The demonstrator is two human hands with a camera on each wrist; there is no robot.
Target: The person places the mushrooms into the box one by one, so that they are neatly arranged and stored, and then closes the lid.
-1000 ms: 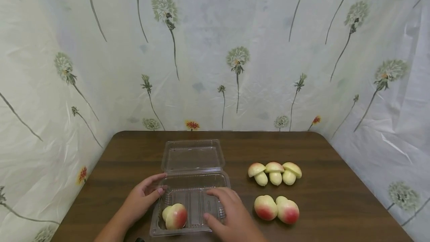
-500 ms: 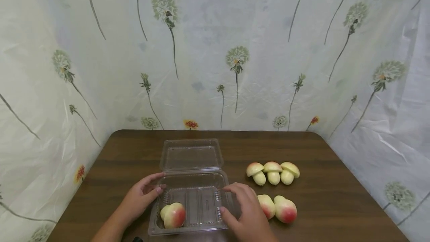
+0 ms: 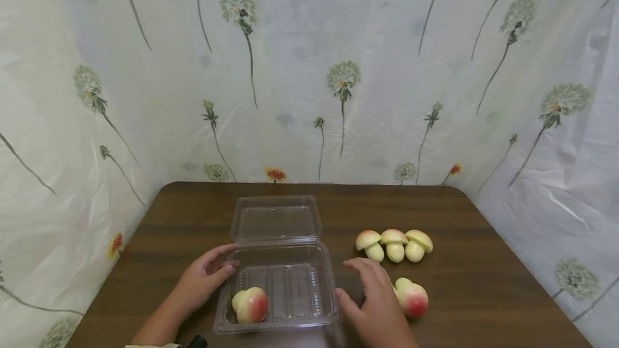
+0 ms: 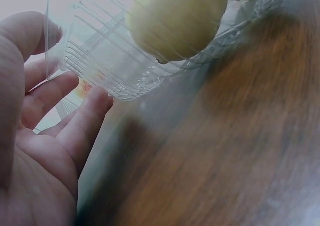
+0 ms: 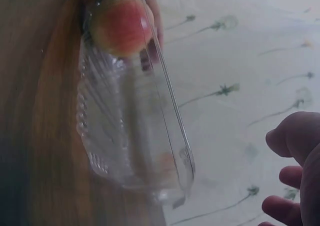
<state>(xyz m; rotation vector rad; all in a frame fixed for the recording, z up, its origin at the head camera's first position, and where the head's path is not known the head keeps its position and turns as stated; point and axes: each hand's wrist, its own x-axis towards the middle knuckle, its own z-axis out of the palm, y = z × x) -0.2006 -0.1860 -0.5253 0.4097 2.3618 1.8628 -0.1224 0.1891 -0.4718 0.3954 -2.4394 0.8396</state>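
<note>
A clear plastic clamshell container (image 3: pixel 290 270) lies with its lid (image 3: pixel 275 219) folded back away from me. In its near left corner sits one yellow toy mushroom (image 3: pixel 251 305) with a red-blushed cap. My left hand (image 3: pixel 200 283) holds the container's left side, thumb over the rim and fingers against the outer wall (image 4: pixel 115 66). Just off the container's right side is my right hand (image 3: pixel 374 305), fingers spread and slightly bent, holding nothing. Beside it lies another toy mushroom (image 3: pixel 411 297); its neighbour is mostly hidden behind the hand.
A row of three more toy mushrooms (image 3: pixel 394 245) lies farther back on the right of the dark wooden table (image 3: pixel 464 262). A flower-printed sheet (image 3: pixel 290 85) hangs behind the table and along both sides. A small black object (image 3: pixel 197 341) shows near my left wrist.
My right hand has moved right, from over the container to beside the two near mushrooms, covering one of them. My left hand stays at the container's left side.
</note>
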